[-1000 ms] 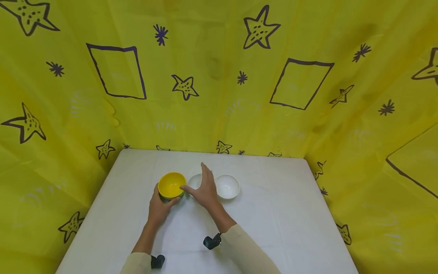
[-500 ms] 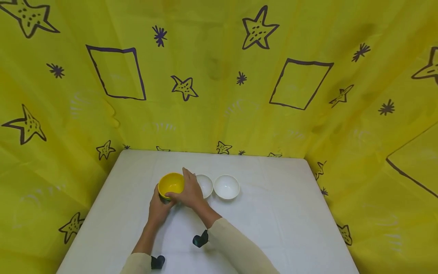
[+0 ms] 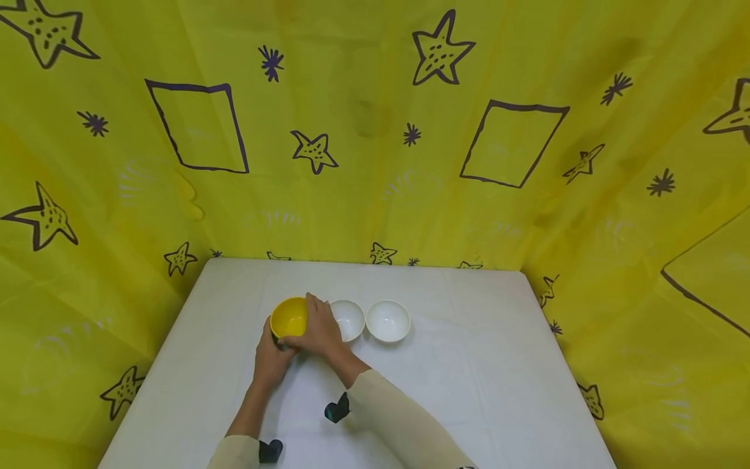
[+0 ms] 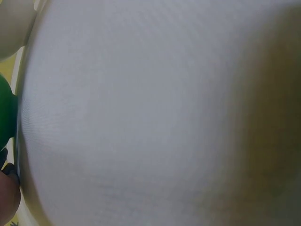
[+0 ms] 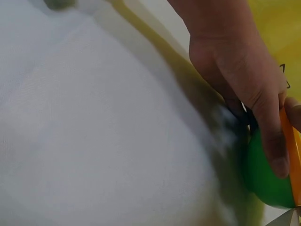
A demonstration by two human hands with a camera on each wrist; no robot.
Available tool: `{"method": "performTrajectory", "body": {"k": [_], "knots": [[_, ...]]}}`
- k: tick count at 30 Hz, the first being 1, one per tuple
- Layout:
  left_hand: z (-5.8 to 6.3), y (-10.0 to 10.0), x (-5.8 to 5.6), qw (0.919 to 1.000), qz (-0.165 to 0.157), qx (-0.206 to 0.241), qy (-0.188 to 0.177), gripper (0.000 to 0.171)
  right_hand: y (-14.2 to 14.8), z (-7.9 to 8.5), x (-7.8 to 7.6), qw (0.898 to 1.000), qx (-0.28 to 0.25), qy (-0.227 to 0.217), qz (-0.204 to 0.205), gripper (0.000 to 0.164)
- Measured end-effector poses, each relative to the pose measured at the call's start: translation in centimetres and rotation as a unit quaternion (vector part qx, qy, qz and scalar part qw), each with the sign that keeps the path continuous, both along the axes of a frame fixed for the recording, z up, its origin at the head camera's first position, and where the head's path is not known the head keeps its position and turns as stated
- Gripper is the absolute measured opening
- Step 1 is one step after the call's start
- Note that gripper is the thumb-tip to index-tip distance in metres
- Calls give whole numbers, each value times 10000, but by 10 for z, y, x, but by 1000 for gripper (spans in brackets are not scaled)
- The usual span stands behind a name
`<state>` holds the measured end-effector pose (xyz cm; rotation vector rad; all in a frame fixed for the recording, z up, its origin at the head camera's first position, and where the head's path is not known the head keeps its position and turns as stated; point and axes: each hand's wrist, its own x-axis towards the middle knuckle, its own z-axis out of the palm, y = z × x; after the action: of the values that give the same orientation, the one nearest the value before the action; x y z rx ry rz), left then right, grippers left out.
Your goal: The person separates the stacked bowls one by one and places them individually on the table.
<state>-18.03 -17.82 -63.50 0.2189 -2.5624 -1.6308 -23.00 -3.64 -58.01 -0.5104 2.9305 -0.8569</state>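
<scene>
A yellow bowl (image 3: 287,318) sits nested in a green bowl (image 5: 263,174), left of the middle of the table. My left hand (image 3: 271,361) holds the green bowl from the left, with a thumb along its side in the right wrist view. My right hand (image 3: 321,332) grips the near right side of the yellow bowl, thumb at its front rim and fingers along the right. In the head view the hands hide most of the green bowl. The left wrist view catches only its edge, with a fingertip near it.
Two white bowls stand side by side, a middle one (image 3: 349,319) partly behind my right hand and another white bowl (image 3: 388,320) to its right. A white cloth (image 3: 469,365) covers the table. Yellow curtains (image 3: 363,195) with drawn stars surround its back and sides.
My right hand has moved left from over the middle white bowl to the yellow bowl and taken hold of its rim. The left hand has stayed at the green bowl.
</scene>
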Motion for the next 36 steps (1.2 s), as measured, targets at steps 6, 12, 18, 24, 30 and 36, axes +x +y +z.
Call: {"method": "performTrajectory", "body": {"k": [6, 12, 18, 24, 30, 36], "knots": [[0, 0, 1, 10000, -25, 77, 56, 96, -1, -3, 2, 10000, 47, 32, 9, 119], [-4, 0, 2, 10000, 44, -5, 15, 97, 0, -4, 4, 9999, -60, 85, 117, 119], [-3, 1, 1, 10000, 50, -4, 24, 96, -1, -5, 3, 9998, -130, 110, 112, 116], [-1, 3, 2, 9999, 72, -29, -92, 98, -2, -5, 3, 9996, -230, 123, 44, 115], [0, 4, 2, 9997, 85, -54, -224, 99, 0, -3, 3, 9988, -433, 212, 4, 114], [0, 3, 1, 9998, 74, -141, -154, 97, 1, 3, 4, 9978, -606, 282, -26, 113]]}}
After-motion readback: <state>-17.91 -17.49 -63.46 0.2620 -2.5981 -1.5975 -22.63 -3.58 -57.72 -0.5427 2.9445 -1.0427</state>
